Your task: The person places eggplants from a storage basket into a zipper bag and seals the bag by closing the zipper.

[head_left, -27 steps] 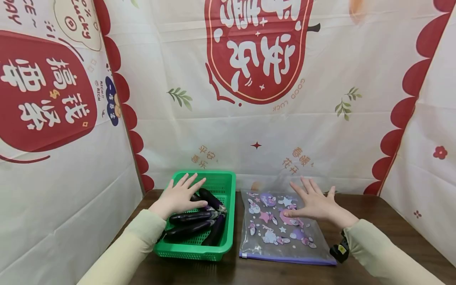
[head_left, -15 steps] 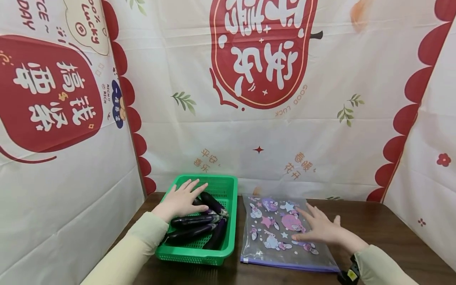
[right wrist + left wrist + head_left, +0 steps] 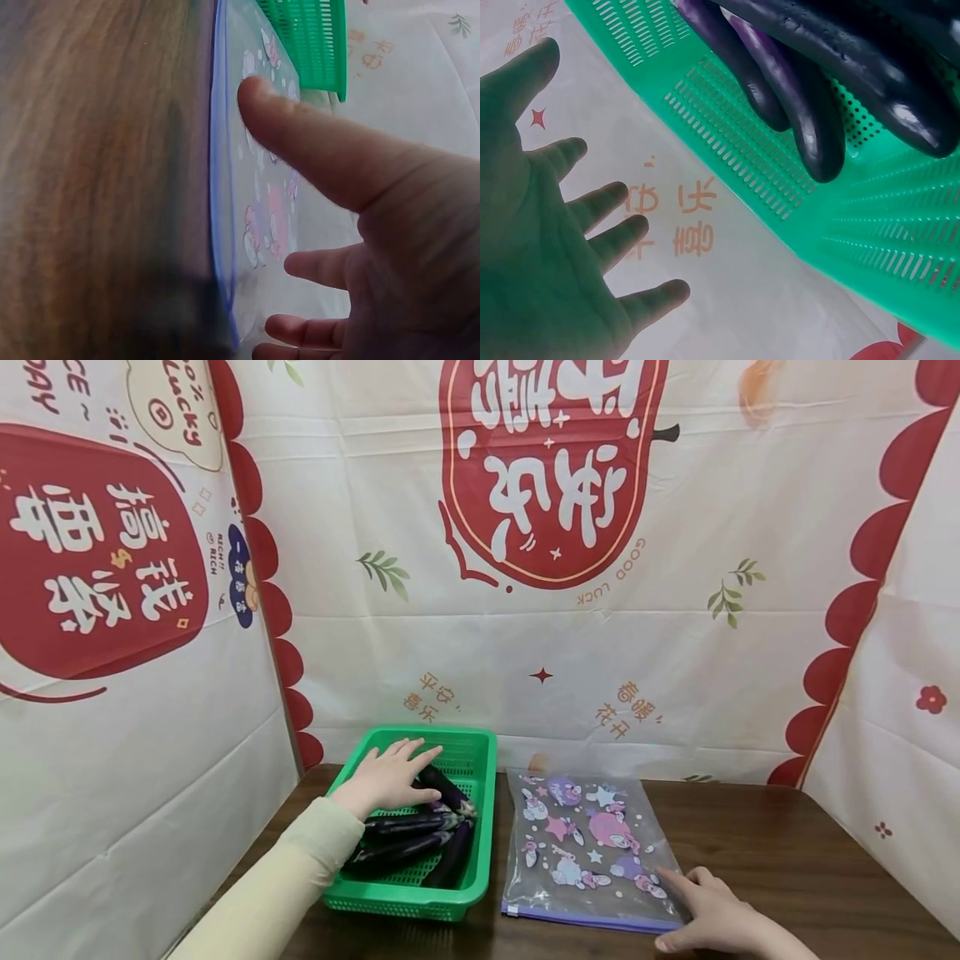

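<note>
The green basket (image 3: 486,827) stands on the dark wooden desk (image 3: 772,839), and several dark purple eggplants (image 3: 405,847) lie inside it, most of their stem ends gathered near the basket's right wall. Above the basket's left part, over the eggplants, is the left hand (image 3: 386,781), palm down, its fingers straight and spread wide; it has hold of nothing, and the left wrist view shows its fingertips clear of the eggplants. A pale yellow sleeve (image 3: 281,877) reaches to that wrist from the near left of the basket.

Just to the right of the basket, a little apart from it, a clear bag (image 3: 547,868) printed with pink, purple and white figures lies flat. Its purple zip edge (image 3: 585,922) runs along the side nearest the person, with the slider (image 3: 513,910) at the end closer to the basket. At the bag corner farthest from the basket on that side is the right hand (image 3: 708,914), thumb well parted from the slightly bent fingers, gripping nothing; whether it touches the bag cannot be told. Behind the basket rises a white printed cloth (image 3: 480,647).
</note>
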The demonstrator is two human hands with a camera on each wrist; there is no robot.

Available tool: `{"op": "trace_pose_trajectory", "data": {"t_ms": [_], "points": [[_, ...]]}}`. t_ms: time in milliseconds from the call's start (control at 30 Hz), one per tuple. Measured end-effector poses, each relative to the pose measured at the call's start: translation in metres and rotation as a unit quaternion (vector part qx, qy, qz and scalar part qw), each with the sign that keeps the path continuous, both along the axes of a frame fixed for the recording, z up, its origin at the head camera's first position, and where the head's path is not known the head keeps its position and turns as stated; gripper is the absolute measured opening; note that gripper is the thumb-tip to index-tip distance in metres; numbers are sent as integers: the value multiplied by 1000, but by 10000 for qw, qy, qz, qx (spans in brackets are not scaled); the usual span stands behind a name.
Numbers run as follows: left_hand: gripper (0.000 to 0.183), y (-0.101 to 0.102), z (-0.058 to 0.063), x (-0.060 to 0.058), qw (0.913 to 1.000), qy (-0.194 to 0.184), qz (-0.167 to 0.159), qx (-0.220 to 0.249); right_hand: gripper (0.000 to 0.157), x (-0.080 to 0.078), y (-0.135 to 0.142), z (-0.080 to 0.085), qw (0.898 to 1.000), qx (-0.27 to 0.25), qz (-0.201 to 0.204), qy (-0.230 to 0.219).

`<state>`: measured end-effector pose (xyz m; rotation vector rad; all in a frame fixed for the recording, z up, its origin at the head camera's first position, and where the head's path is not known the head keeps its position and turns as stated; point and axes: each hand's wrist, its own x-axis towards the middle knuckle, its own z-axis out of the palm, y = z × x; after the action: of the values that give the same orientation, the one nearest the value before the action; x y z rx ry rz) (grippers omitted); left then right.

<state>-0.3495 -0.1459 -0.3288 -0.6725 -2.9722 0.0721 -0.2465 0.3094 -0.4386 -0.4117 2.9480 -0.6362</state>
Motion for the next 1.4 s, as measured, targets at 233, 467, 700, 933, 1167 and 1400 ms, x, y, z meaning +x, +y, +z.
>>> {"op": "trace_pose_trajectory", "data": {"t_ms": [233, 467, 700, 933, 1167, 1400], "points": [[73, 12, -1, -8, 9999, -62, -55, -124, 90, 4, 11, -12, 9974, -660, -49, -300], [71, 27, 1, -10, 9992, -376, -85, -135, 83, 1, 19, -21, 9962, -756, -173, -393], [65, 44, -9, -19, 9985, -468, -140, -231, 69, 2, 22, -18, 9967, -723, -267, 260], [61, 62, -15, -21, 9973, -473, -382, -418, 64, 7, 23, -19, 9955, -719, -534, 298], [53, 66, -22, -23, 9963, -477, -470, -541, 63, 6, 21, -19, 9954, -659, -635, 267], [50, 66, -28, -24, 9956, -612, -407, -582, 65, 6, 21, -19, 9941, -597, -908, 38]]}}
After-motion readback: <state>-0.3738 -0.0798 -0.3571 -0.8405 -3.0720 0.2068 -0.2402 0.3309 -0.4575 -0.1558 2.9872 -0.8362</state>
